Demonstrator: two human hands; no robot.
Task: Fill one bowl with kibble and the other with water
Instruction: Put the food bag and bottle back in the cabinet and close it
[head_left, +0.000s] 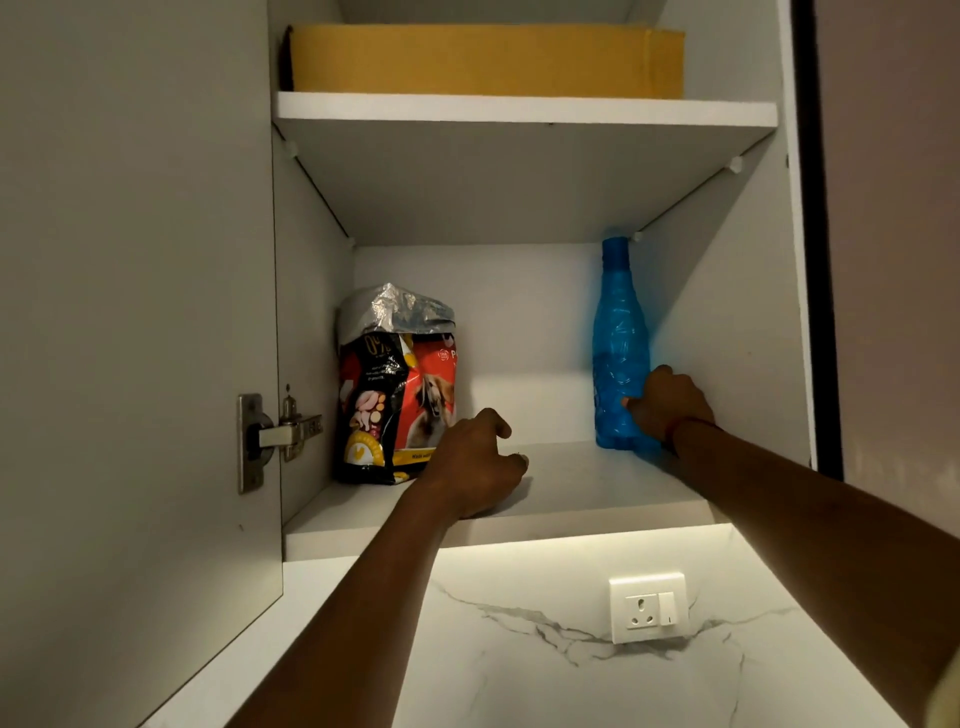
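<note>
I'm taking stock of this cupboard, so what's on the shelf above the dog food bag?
Only a yellow cardboard box shows on that upper shelf, spanning most of its width. Whatever is behind or inside the box is hidden.

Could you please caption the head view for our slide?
Right hand grips the blue bottle; left hand beside the kibble bag, on a cabinet shelf.

Lower white cabinet shelf has two things standing on it: a red, black and yellow dog-food bag with a crumpled silver foil top on the left, close to the side wall, and a tall see-through blue plastic bottle upright on the right, well apart from the bag and near the right wall. The upper white shelf carries a flat yellow-brown cardboard box that takes up nearly its whole width.
</note>
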